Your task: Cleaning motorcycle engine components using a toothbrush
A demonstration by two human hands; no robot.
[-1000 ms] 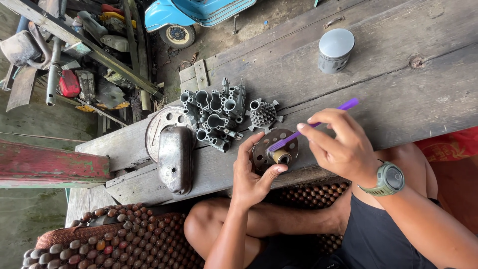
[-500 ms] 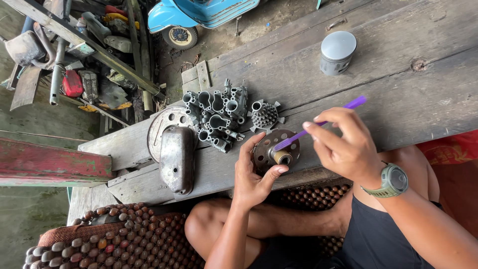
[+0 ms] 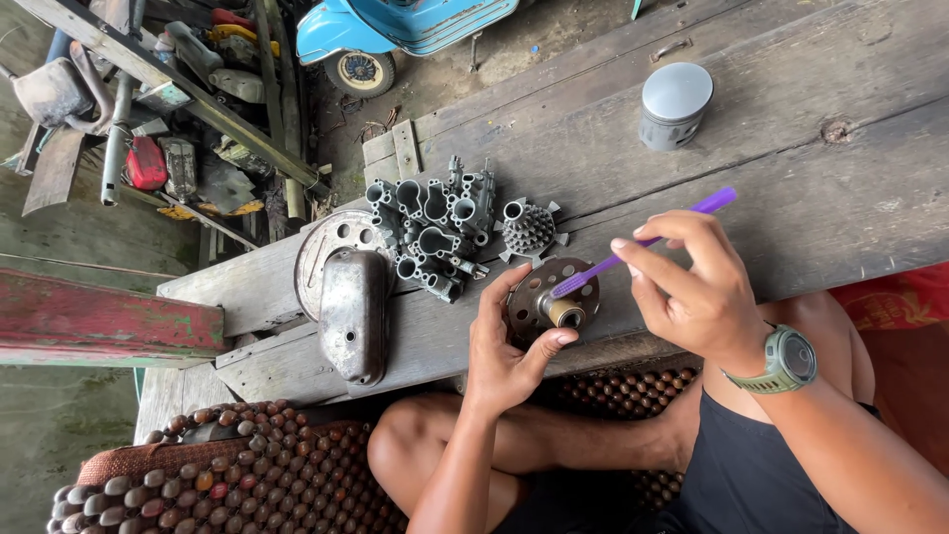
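Observation:
My left hand (image 3: 504,346) grips a round metal hub part (image 3: 551,297) with holes and a brass centre, held at the near edge of the wooden bench (image 3: 791,188). My right hand (image 3: 692,292) holds a purple toothbrush (image 3: 643,243), its bristle end resting on the face of the hub. A green watch (image 3: 786,361) sits on the right wrist.
On the bench lie a grey engine casting (image 3: 435,227), a small finned part (image 3: 529,227), a round perforated plate (image 3: 331,252), a dull metal cover (image 3: 353,311) and a grey piston (image 3: 675,104). A beaded seat mat (image 3: 247,475) lies below. A blue scooter (image 3: 395,30) and scrap parts stand beyond.
The right hand has shifted slightly right and the toothbrush has moved across the hub face. The left hand keeps its grip on the hub.

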